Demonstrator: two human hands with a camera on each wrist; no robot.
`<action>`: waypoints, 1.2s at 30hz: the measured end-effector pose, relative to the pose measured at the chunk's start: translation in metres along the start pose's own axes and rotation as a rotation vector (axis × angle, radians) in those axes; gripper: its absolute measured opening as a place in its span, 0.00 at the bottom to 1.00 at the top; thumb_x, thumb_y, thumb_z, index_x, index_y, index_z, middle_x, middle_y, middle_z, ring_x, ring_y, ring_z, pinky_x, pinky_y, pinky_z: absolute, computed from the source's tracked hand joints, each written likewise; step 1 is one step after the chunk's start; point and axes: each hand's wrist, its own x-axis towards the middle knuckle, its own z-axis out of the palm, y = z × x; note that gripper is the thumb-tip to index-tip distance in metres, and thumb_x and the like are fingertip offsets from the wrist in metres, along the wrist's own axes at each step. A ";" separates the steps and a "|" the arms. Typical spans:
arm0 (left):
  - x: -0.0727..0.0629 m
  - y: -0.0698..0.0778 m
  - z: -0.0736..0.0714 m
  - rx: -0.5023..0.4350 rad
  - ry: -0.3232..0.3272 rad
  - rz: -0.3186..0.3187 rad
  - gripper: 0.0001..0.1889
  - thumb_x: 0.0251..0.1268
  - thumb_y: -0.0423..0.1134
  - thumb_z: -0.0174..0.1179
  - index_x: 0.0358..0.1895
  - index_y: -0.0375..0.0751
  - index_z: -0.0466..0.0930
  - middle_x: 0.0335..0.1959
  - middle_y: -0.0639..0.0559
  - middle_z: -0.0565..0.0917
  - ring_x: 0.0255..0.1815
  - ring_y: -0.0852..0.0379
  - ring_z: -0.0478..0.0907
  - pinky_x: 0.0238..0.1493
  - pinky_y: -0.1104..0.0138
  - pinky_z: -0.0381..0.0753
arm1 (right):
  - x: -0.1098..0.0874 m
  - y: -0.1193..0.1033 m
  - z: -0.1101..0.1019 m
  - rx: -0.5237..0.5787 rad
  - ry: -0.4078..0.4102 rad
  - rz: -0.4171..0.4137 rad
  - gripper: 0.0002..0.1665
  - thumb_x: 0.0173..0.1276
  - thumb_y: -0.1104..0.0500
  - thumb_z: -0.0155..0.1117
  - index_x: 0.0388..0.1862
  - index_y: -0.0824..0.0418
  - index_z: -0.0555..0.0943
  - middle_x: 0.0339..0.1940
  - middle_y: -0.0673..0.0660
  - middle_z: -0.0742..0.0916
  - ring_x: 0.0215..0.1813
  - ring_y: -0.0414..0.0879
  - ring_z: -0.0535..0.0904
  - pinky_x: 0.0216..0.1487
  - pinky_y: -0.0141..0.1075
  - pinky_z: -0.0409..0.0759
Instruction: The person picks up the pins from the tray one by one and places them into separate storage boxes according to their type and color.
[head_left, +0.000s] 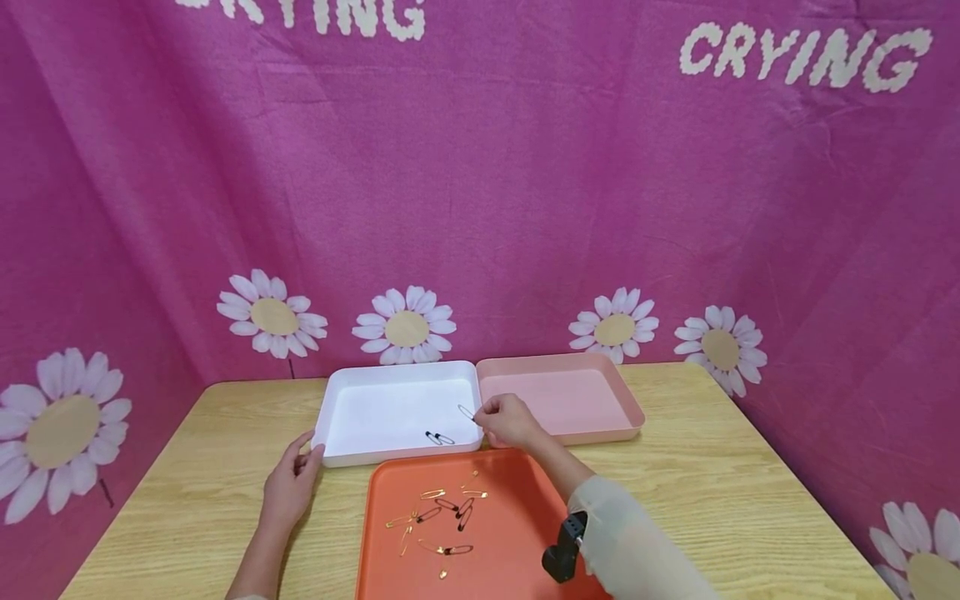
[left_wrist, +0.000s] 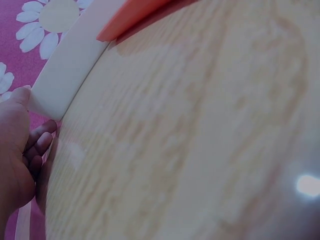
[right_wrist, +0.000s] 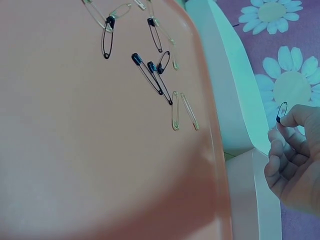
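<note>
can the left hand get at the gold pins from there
Probably yes: the left hand is at the near left corner of the white tray, and only the low rim of the orange tray stands between it and the gold pins.

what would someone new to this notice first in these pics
Probably the bright magenta cloth with its big white daisies, filling the background behind the table. Next would likely be the orange tray in front, scattered with gold and black safety pins. Then the right hand, pinching one dark-headed pin near the white tray's right edge.
</note>
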 end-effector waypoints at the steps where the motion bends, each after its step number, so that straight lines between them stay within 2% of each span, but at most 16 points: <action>1: 0.000 0.000 0.000 0.001 0.000 -0.001 0.30 0.71 0.57 0.40 0.69 0.43 0.59 0.49 0.37 0.76 0.47 0.47 0.70 0.50 0.57 0.67 | 0.000 0.000 0.000 0.002 0.005 0.002 0.09 0.62 0.64 0.57 0.28 0.70 0.77 0.11 0.50 0.70 0.14 0.39 0.64 0.18 0.28 0.62; 4: 0.001 0.000 0.000 0.002 -0.003 -0.003 0.30 0.71 0.58 0.40 0.69 0.43 0.59 0.49 0.37 0.76 0.47 0.47 0.69 0.51 0.57 0.67 | 0.001 0.001 0.001 0.004 0.015 0.005 0.08 0.62 0.64 0.57 0.26 0.68 0.76 0.10 0.49 0.70 0.14 0.39 0.63 0.18 0.28 0.63; 12: 0.001 -0.001 0.001 0.007 -0.001 -0.003 0.31 0.71 0.58 0.40 0.69 0.43 0.59 0.49 0.36 0.76 0.47 0.47 0.70 0.51 0.56 0.67 | 0.006 0.003 0.004 0.050 0.006 0.022 0.10 0.61 0.64 0.57 0.31 0.74 0.78 0.11 0.48 0.69 0.13 0.37 0.62 0.18 0.28 0.61; 17: 0.001 -0.002 0.001 0.006 0.002 -0.005 0.31 0.71 0.58 0.40 0.69 0.44 0.60 0.49 0.36 0.76 0.47 0.47 0.69 0.50 0.56 0.67 | 0.010 0.002 0.009 0.001 0.038 -0.003 0.09 0.61 0.64 0.58 0.30 0.71 0.79 0.17 0.49 0.74 0.14 0.36 0.62 0.18 0.27 0.62; 23: 0.000 -0.002 0.001 0.006 0.003 -0.009 0.31 0.71 0.59 0.40 0.69 0.44 0.59 0.50 0.36 0.76 0.47 0.47 0.69 0.51 0.56 0.67 | 0.012 -0.005 0.015 -0.078 0.068 0.008 0.09 0.63 0.61 0.59 0.32 0.68 0.81 0.23 0.51 0.76 0.18 0.39 0.65 0.19 0.28 0.65; 31: 0.000 -0.002 0.000 0.004 -0.003 -0.018 0.32 0.71 0.59 0.39 0.70 0.45 0.59 0.51 0.36 0.75 0.48 0.46 0.69 0.51 0.55 0.67 | 0.013 -0.010 0.019 -0.135 0.067 0.018 0.09 0.63 0.60 0.59 0.33 0.67 0.81 0.23 0.53 0.78 0.16 0.39 0.65 0.20 0.29 0.65; 36: 0.000 -0.001 0.001 0.004 0.001 -0.015 0.31 0.71 0.59 0.39 0.70 0.44 0.59 0.50 0.36 0.75 0.48 0.47 0.69 0.51 0.56 0.67 | 0.016 -0.014 0.020 -0.107 0.066 0.008 0.11 0.64 0.60 0.59 0.37 0.69 0.82 0.23 0.56 0.81 0.18 0.41 0.67 0.20 0.28 0.66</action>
